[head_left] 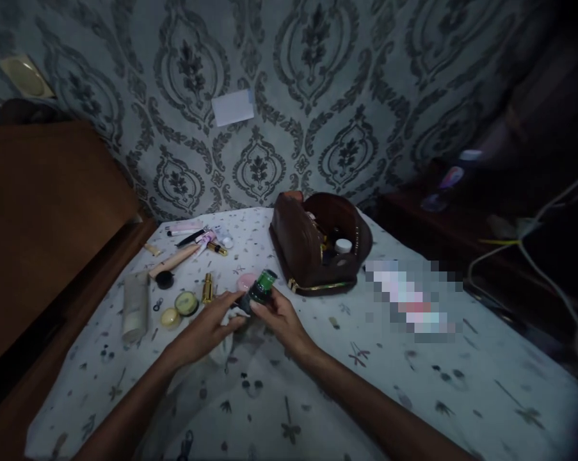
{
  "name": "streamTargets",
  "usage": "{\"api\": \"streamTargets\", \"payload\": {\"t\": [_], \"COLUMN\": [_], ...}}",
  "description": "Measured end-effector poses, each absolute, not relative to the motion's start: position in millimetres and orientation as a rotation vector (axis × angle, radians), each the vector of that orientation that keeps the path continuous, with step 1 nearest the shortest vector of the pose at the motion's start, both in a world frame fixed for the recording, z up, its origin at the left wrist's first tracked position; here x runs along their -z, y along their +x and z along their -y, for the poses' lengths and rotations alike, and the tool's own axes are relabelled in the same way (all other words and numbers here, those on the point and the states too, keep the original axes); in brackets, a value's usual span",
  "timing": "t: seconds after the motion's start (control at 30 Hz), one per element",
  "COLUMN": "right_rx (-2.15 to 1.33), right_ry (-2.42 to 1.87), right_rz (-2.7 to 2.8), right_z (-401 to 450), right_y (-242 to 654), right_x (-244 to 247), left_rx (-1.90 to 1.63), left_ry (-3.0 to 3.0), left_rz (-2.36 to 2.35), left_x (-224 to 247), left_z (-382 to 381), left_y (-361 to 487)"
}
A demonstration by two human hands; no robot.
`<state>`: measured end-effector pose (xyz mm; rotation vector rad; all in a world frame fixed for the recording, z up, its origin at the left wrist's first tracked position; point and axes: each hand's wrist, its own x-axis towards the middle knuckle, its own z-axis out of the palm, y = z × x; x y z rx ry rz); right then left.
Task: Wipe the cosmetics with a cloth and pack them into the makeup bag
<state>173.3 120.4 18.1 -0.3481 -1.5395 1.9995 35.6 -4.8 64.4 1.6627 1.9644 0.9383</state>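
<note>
My right hand point(281, 315) is closed around a small dark green bottle point(262, 286) with a bright green upper part, held tilted over the bed. My left hand point(214, 328) is closed on a white cloth or wipe point(223, 349), part of which hangs below the palm. Its fingertips meet the lower end of the bottle. Just behind the bottle lies a round pink item point(246, 282). Left of my hands are a small gold bottle point(207, 288), a round green-topped jar point(186, 303) and a small yellow jar point(170, 317).
An open brown toiletry bag point(296, 246) with items inside stands beyond my right hand. A pale tube point(136, 307), a black round cap point(164, 279) and several cosmetics lie to the left. A blurred-out item point(408, 298) lies right. Patterned wallpaper point(257, 169) borders the back.
</note>
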Motion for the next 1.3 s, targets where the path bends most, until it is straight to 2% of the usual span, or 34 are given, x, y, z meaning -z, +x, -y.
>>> {"api": "streamTargets", "payload": {"t": [0.17, 0.27, 0.43, 0.67, 0.87, 1.0, 1.17, 1.3], "right_rx": [-1.992, -1.951, -1.735, -1.551, -1.558, -1.467, -1.339, -1.369], "right_ry": [-0.345, -0.329, -0.375, -0.367, -0.355, -0.248, -0.361, -0.383], "right_rz": [1.702, 1.805, 1.999, 2.031, 2.068, 2.091, 2.154, 2.202], "right_z": [-116.0, -110.9, -106.7, -104.9, -106.5, -111.3, -113.3, -110.2], "right_y": [181.8, 186.1, 191.6, 192.8, 193.4, 191.2, 192.7, 195.2], "right_x": [-15.5, -20.5, -23.4, -6.9, -10.6, -11.4, -5.5, -22.1], "left_rx": [-1.217, -1.44, -1.117, -1.209, -1.404, -1.536, -1.521, -1.54], "left_ry": [1.415, 1.521, 1.836, 1.467, 1.06, 1.165, 1.374, 1.303], "left_rz": [-2.195, -2.148, -1.811, -1.809, -1.617, -1.702, -1.814, -1.806], "left_x": [-90.5, -106.2, -112.9, -121.1, -101.9, -86.8, -74.5, -60.7], "left_z": [-5.1, -17.8, -34.2, -31.8, -33.5, -31.4, -23.3, -20.5], "left_y": [30.8, 48.4, 80.5, 80.5, 82.0, 85.6, 84.6, 81.3]}}
